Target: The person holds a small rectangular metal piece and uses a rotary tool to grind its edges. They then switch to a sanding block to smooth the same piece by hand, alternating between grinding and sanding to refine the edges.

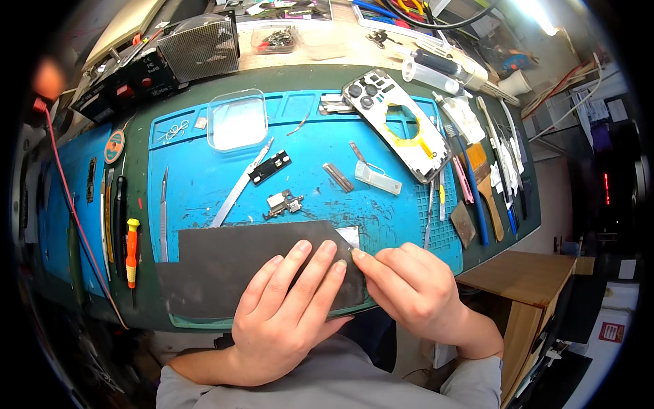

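A large dark grey-black sheet (225, 262) lies along the near edge of the blue work mat (306, 177). My left hand (286, 313) rests on it with the fingers stretched out. At the sheet's far right corner, my right hand (412, 290) pinches the edge between thumb and forefinger. A white triangle (349, 236) shows at that corner, beside a slanting dark edge. Whether it is a backing layer, I cannot tell. Just beyond the sheet are a small metal phone part (283, 203), a black strip part (270, 167) and a slim metal blade-like tool (242, 183).
A white phone frame (402, 126) lies at the far right of the mat, near a clear plastic tray (237, 121). An orange screwdriver (132, 252) lies at left by a scalpel-like tool (164, 215). Tweezers and brushes (470, 184) line the right side. A black device (129, 88) stands far left.
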Demonstrator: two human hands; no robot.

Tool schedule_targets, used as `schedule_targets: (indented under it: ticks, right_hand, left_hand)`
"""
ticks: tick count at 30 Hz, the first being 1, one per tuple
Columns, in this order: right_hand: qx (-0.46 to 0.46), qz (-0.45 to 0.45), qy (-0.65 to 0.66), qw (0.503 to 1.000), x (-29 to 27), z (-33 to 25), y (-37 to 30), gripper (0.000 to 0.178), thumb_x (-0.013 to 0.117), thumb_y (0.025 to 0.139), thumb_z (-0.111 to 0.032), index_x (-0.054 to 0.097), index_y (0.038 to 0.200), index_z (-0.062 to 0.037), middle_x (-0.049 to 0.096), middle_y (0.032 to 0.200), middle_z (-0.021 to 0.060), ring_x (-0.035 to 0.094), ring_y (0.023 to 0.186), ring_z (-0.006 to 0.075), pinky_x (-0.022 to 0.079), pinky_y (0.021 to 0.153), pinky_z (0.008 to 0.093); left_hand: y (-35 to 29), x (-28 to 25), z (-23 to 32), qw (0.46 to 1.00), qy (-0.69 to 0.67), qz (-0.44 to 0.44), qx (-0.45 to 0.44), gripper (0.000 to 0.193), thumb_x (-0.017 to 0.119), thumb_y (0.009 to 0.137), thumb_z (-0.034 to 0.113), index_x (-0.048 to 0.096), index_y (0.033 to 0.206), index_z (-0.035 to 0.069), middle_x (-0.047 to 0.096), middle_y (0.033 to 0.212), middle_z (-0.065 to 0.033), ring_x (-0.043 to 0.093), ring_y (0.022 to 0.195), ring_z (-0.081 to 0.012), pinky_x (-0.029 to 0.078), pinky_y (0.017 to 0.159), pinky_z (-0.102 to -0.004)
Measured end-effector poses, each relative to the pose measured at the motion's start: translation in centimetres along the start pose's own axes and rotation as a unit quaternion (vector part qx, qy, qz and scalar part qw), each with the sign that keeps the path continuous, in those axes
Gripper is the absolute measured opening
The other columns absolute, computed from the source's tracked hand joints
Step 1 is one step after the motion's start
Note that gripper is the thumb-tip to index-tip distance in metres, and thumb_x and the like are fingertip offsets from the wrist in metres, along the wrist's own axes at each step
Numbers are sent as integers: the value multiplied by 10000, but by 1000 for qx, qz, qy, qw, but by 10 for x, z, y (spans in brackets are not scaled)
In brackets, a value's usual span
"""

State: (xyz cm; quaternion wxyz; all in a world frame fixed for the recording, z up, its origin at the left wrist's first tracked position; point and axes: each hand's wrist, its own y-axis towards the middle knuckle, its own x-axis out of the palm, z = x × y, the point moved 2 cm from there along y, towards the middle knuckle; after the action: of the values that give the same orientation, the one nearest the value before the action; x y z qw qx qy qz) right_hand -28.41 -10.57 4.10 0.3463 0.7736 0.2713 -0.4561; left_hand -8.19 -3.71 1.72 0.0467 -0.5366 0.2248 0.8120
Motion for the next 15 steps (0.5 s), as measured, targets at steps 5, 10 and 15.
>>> schedule_targets:
  ticks: [5,10,15]
  right_hand:
    - [-4,1,-8,1000,-2,-1,-1,487,731,730,-15,740,1203,100,607,905,83,573,705,203,492,597,320]
    - [4,1,-9,1000,-1,-2,-6,489,724,734,-22,740,1207,101,607,912,79,574,707,199,493,599,319]
    - [-5,7,-14,1000,2,1,-1,484,718,733,-22,745,1201,99,599,886,73,570,696,191,486,584,315]
  left_hand:
    - [-1,1,0,1000,0,3,-3,569,805,903,489,776,1308,91,716,1459,-94,629,1394,-314,475,1146,-460]
    - [0,0,0,1000,-4,-2,0,570,808,901,491,777,1306,92,717,1458,-93,633,1390,-314,473,1148,-457]
    - [1,0,-1,1000,3,3,2,570,800,905,498,779,1303,91,717,1457,-95,626,1398,-316,470,1152,-460]
